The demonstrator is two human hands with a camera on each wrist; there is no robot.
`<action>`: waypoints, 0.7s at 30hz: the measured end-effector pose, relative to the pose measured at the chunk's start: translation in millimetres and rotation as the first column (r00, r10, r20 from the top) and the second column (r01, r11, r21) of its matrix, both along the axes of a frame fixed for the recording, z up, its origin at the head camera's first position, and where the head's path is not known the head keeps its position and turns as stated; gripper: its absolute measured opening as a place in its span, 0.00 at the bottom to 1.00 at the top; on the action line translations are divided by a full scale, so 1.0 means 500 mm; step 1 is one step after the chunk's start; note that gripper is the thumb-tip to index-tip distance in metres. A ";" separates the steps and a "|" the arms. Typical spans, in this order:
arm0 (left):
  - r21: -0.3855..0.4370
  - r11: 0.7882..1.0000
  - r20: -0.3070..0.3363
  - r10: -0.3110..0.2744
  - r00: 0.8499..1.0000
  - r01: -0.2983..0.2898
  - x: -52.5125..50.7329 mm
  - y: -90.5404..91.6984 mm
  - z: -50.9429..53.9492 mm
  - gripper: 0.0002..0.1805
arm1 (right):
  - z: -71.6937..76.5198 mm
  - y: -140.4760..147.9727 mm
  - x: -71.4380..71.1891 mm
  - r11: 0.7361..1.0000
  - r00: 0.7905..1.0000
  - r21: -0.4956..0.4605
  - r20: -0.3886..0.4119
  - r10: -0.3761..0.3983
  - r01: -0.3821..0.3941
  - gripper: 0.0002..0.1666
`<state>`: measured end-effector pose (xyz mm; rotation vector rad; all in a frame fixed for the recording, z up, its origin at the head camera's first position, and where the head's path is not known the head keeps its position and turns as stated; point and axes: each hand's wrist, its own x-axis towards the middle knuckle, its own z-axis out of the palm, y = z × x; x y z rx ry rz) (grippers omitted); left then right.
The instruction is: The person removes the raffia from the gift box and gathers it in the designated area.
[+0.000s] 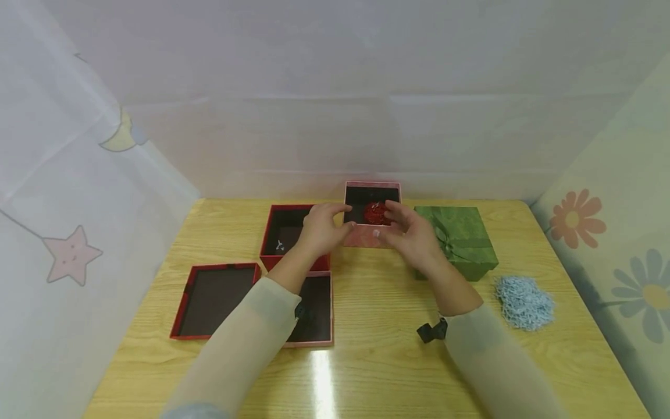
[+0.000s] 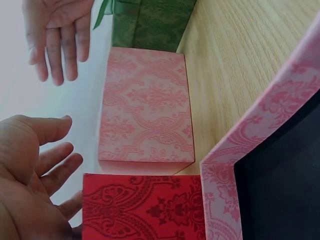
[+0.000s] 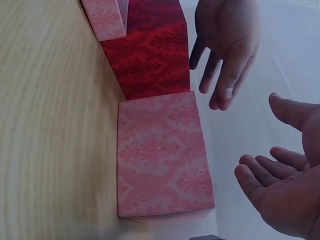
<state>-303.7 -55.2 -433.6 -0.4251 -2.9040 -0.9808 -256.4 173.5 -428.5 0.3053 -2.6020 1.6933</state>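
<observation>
A pink patterned box (image 1: pixel 369 237) stands open at the back of the table, and a clump of red shredded paper (image 1: pixel 375 214) lies inside it. Over the box's left side hovers my left hand (image 1: pixel 323 230), fingers loosely spread and holding nothing. My right hand (image 1: pixel 416 235) is over its right side, fingers relaxed, near the red clump. In the left wrist view both hands appear above the pink box's front face (image 2: pixel 145 110), apart from it. The right wrist view also shows a gap between the right hand (image 3: pixel 285 185) and the box.
Left of the pink box is an open red box (image 1: pixel 269 233) with a small silvery item (image 1: pixel 280 246) inside. A red lid (image 1: pixel 217 302) and a pink lid (image 1: pixel 314 308) lie in front. At right are a green ribboned box (image 1: pixel 471 233) and blue shredded paper (image 1: pixel 524 302).
</observation>
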 end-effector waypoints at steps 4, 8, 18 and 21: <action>-0.014 1.000 0.011 0.005 1.000 -0.005 -0.012 0.002 -0.007 0.23 | 0.012 -0.001 -0.026 1.000 1.000 0.021 0.024 0.002 -0.002 0.46; -0.005 1.000 0.014 -0.014 1.000 0.014 -0.020 0.006 -0.015 0.25 | 0.015 0.002 -0.057 0.996 0.999 0.084 0.032 0.001 -0.004 0.47; -0.069 0.997 0.035 -0.037 0.999 0.040 -0.033 0.007 -0.025 0.29 | 0.004 -0.009 -0.120 0.974 0.999 0.225 0.046 0.003 -0.013 0.48; -0.092 0.995 0.054 -0.036 0.998 0.041 -0.035 0.006 -0.029 0.30 | -0.005 -0.017 -0.137 0.963 0.998 0.269 0.058 0.008 -0.024 0.48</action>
